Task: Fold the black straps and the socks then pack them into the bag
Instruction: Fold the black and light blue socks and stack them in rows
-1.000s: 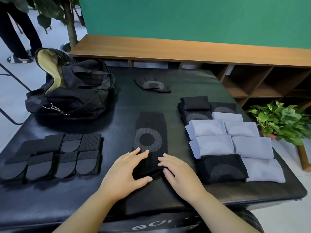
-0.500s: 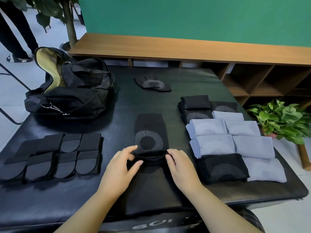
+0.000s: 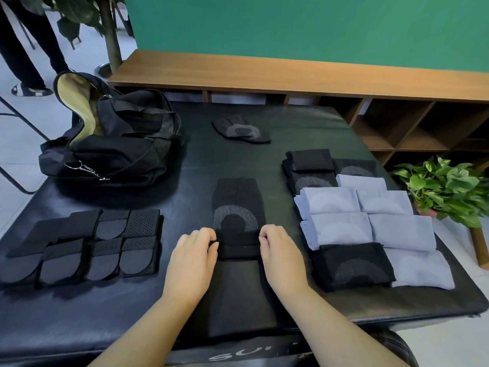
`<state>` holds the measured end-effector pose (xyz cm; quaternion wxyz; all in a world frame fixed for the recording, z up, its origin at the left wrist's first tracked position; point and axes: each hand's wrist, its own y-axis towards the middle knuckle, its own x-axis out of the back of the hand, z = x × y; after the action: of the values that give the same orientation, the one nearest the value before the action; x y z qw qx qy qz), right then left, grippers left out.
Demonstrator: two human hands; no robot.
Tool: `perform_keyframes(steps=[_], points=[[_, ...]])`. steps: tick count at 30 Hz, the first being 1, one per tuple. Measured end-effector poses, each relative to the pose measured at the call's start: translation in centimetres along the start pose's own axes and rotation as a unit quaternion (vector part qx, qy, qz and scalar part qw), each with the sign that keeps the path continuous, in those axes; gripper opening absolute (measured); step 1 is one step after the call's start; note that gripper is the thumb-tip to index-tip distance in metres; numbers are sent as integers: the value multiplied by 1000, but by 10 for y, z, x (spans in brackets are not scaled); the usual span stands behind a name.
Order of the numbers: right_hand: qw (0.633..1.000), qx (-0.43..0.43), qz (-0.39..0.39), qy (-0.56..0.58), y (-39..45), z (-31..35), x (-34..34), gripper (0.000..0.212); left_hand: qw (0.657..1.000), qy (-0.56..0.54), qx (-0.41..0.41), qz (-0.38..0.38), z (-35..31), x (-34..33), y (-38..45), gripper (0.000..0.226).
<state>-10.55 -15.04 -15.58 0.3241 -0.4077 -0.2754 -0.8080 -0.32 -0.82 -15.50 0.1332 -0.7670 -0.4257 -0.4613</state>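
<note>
On the black padded table (image 3: 185,181), centre front: black sock (image 3: 238,207) with a grey ring pattern, lying lengthwise, near end doubled over into a thick fold. Left hand (image 3: 191,256) at the fold's left edge, fingers curled, pinching the cloth. Right hand (image 3: 280,254) at the fold's right edge, fingers curled likewise, pinching the other side. Both forearms reaching in from the near edge.

To the left, near the front: folded black straps (image 3: 87,247), perforated, laid in two overlapping rows, apart from the hands. Behind them, at the far left corner: black duffel bag (image 3: 113,147), unzipped, yellow lining showing, a metal clip hanging at its front.

To the right: folded socks in two columns, black ones (image 3: 309,160) at the far end, pale blue ones (image 3: 341,229) in the middle, one more folded black sock (image 3: 352,266) nearest, just beside the right hand. Farther back, mid-table: unfolded black sock (image 3: 242,131), lying flat and alone.

Beyond the table: wooden shelf unit (image 3: 291,75) against a green wall (image 3: 317,27). Off the right edge: potted plant (image 3: 447,189) on the floor.
</note>
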Motion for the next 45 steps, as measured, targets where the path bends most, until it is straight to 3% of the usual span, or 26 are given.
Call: perform_keyframes(steps=[4,9,12,18,22,26,29,32,37,41,45], points=[[1000,15,16,-7,-2,-6,-4,32,998,18,-62,-8,12,-5,-4,33],[1000,15,18,-8,-1,-6,-3,26,989,0,-144,-37,12,-6,-5,24],[999,19,33,-6,-1,-7,-4,24,983,28,-180,-19,13,-9,-7,30],[999,33,2,-2,-6,-6,-4,33,991,53,-116,-26,13,-12,-6,37],[995,99,-15,-8,-11,-9,-4,35,994,95,-49,-17,11,-13,-4,48],[976,194,100,-1,-11,-7,1,43,992,123,21,-6,10,-15,-2,66],[956,230,183,20,-10,-7,4,45,991,133,19,-6,11,-16,-2,69],[967,203,148,50,-10,-11,0,45,994,102,-27,-15,13,-13,-3,62],[997,69,33,18,-1,-14,-5,41,989,83,-124,-16,13,-10,-6,46],[997,18,45,-65,7,-14,-7,44,989,51,-129,-42,14,-10,-6,20],[995,43,-8,-90,7,-10,-9,31,997,36,-59,-26,12,-10,-7,38]])
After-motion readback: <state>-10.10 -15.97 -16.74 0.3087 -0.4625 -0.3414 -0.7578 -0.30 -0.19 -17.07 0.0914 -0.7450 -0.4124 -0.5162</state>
